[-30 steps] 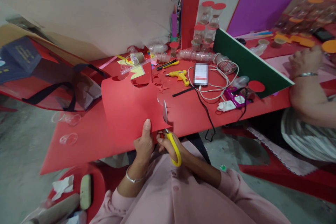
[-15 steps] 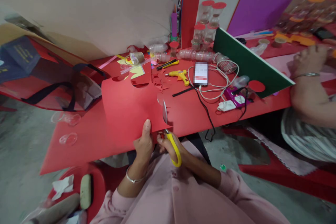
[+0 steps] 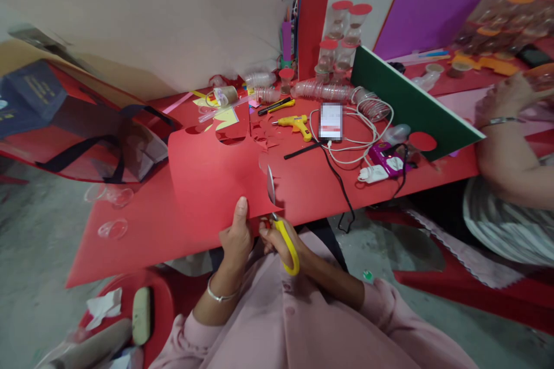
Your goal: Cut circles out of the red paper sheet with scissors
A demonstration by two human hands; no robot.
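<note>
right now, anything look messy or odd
Clear cups lie toppled at the back of the table; red scraps litter its middle. The red sheet, held by the left hand, scissors in the right hand, has round bites missing.

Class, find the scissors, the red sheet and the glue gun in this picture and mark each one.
scissors [image 3: 282, 232]: head view, on the yellow handle.
red sheet [image 3: 212, 179]: head view, on its uncut middle.
glue gun [image 3: 296, 123]: head view, on its yellow body.
</note>
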